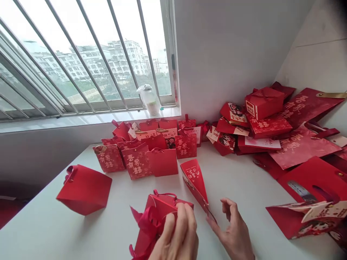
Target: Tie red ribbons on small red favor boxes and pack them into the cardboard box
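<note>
At the front edge of the view, my left hand (177, 234) has its fingers closed on the top of a red gift bag (143, 236). This bag has a twisted cord handle (165, 194) and a ribbon bow (150, 221), and my hand covers part of it. My right hand (235, 229) is open, fingers apart and curved. Its thumb lies at the near end of a narrow printed red gift bag (195, 175); whether they touch, I cannot tell. A plain red gift bag (86, 189) stands apart on the left.
Several small red bags (137, 162) stand in rows on the white table (114, 231) below the window. A heap of red bags and boxes (268, 126) fills the right side. On the sill (116, 115) sits a knotted clear plastic bag (150, 101).
</note>
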Demonstrator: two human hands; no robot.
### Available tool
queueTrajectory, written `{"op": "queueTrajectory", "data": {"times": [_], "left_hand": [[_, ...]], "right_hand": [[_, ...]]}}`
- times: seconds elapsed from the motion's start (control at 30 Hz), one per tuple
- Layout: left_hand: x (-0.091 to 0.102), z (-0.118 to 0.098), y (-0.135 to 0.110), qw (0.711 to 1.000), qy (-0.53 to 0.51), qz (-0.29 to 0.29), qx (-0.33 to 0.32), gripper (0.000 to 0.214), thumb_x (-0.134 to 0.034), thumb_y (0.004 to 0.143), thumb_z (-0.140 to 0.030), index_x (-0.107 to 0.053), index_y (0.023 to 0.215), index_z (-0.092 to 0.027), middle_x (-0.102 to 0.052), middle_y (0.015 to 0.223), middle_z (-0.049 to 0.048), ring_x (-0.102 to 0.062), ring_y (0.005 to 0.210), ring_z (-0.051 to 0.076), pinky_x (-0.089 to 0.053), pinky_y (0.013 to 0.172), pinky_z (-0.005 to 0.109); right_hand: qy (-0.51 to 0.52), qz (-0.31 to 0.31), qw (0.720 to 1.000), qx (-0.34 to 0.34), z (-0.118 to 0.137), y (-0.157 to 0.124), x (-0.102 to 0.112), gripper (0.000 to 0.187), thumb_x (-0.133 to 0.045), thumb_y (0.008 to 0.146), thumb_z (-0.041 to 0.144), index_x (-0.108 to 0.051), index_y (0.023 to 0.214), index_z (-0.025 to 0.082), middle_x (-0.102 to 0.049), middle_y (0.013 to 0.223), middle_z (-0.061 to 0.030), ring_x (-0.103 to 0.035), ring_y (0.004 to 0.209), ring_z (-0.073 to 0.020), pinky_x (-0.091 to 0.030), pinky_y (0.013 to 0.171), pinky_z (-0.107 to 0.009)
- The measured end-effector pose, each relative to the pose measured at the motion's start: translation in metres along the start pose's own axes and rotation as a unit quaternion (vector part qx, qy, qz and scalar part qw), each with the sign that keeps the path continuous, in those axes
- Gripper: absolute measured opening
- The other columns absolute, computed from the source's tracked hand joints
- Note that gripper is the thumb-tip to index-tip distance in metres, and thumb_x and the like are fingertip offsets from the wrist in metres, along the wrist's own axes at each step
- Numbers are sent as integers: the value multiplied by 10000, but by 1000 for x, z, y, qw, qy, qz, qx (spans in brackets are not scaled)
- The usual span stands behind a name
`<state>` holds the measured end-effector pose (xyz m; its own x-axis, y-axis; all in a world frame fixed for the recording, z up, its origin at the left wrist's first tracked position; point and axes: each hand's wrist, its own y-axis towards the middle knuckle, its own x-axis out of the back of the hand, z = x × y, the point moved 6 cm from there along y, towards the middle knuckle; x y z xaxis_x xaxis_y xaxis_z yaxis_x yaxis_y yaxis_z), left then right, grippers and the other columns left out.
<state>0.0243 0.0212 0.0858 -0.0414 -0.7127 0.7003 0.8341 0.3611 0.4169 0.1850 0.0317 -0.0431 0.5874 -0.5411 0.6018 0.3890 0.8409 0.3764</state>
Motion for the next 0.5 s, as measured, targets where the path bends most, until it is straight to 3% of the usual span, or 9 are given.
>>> {"op": "queueTrajectory", "data": {"times": [0.1, 0.2, 0.23, 0.4, 0.5], "left_hand": [[-22, 1, -7, 999, -32, -2, 4, 288, -438, 843, -220, -701, 945, -167, -616, 1073, 98, -510, 1044, 270, -330, 865, 406], [-36, -6, 1, 997, -58, 30, -33, 262, -453, 849, -226, -701, 921, -180, -621, 1078, 83, -506, 1061, 263, -319, 900, 415], [-40, -9, 4, 996, -67, 36, -53, 247, -464, 853, -238, -700, 893, -181, -623, 1078, 83, -508, 1064, 260, -323, 903, 415], [-56, -17, 13, 985, -129, 3, -117, 216, -499, 886, -278, -664, 767, -205, -661, 1022, 57, -534, 1087, 246, -373, 885, 394], [-52, -13, 12, 979, -154, -41, -130, 179, -480, 914, -297, -646, 977, -279, -661, 1073, 27, -520, 1149, 248, -395, 897, 403]], "right_hand": [[-8, 14, 999, 29, 13, 5, -9, 525, -618, 783, 533, -458, 1158, 201, -577, 976, -73, -591, 861, -226, -523, 702, -326], [1, 34, 998, 43, 26, 17, -14, 231, -473, 912, 426, -544, 975, 216, -594, 941, -56, -588, 858, -200, -500, 716, -305], [0, 32, 998, 46, 28, 25, -13, 223, -430, 938, 395, -557, 905, 215, -601, 897, -48, -590, 828, -191, -491, 699, -295], [-75, -5, 990, 119, 44, 92, 18, 302, -381, 961, 366, -613, 872, 194, -630, 829, -56, -589, 768, -192, -469, 664, -294], [-106, 41, 979, 169, 65, 136, 27, 242, -418, 943, 285, -637, 865, 220, -641, 834, -23, -598, 795, -181, -446, 679, -281]]}}
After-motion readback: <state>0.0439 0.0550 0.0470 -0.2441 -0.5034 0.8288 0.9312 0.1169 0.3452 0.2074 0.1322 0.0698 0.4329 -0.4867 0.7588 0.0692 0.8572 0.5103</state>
